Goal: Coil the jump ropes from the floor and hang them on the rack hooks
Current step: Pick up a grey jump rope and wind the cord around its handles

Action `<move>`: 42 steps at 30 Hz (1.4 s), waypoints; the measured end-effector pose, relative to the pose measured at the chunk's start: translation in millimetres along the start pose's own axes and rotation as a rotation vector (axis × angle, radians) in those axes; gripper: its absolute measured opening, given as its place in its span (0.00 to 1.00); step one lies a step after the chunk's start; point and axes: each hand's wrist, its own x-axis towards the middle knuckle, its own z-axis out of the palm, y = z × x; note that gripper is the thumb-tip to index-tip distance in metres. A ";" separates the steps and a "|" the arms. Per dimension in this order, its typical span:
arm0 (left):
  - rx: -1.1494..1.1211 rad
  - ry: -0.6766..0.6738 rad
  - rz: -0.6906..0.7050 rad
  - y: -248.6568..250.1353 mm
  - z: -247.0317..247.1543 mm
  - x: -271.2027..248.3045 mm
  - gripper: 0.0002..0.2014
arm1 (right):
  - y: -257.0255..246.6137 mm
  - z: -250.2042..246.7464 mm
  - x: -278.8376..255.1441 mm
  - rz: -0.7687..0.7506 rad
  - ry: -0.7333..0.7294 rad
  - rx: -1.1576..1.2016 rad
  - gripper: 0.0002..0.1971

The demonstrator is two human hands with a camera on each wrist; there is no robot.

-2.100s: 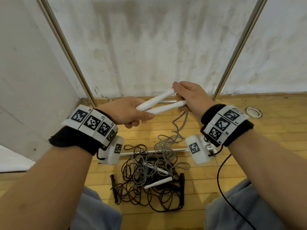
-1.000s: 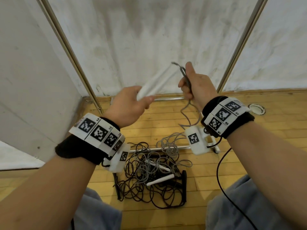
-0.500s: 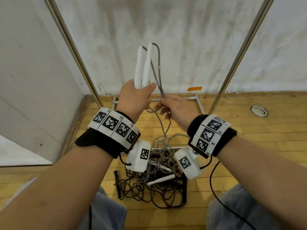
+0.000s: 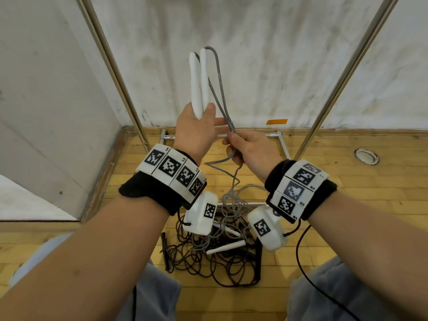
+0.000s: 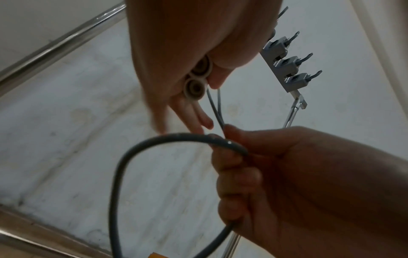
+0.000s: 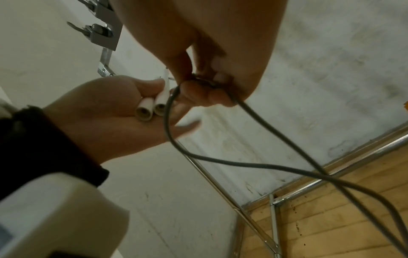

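This is looking like a gym storage corner: a wooden strip floor (image 4: 347, 205) is meeting stained white walls (image 4: 266, 54), a chrome rack frame (image 4: 342, 72) is standing at the far side, and tangled jump ropes (image 4: 215, 258) are lying near.

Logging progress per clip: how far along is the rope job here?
Early. Done: both white handles are paired upright in the left hand. In hand: the right hand grips the grey cord, starting a loop. Left: the tangled pile of ropes lies on the floor, and the hooks in view hold nothing.
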 end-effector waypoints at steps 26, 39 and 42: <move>0.015 0.295 0.072 3.6 -25.9 33.8 0.09 | 18.3 -4.9 -9.2 0.056 -0.250 -0.246 0.08; 1.250 0.066 0.161 -31.1 -50.0 40.7 0.12 | -7.9 -31.0 2.4 -0.174 -0.121 -0.594 0.19; 1.341 -0.090 0.109 -34.6 -46.7 38.0 0.16 | -11.8 -37.5 5.3 -0.221 -0.071 -0.675 0.15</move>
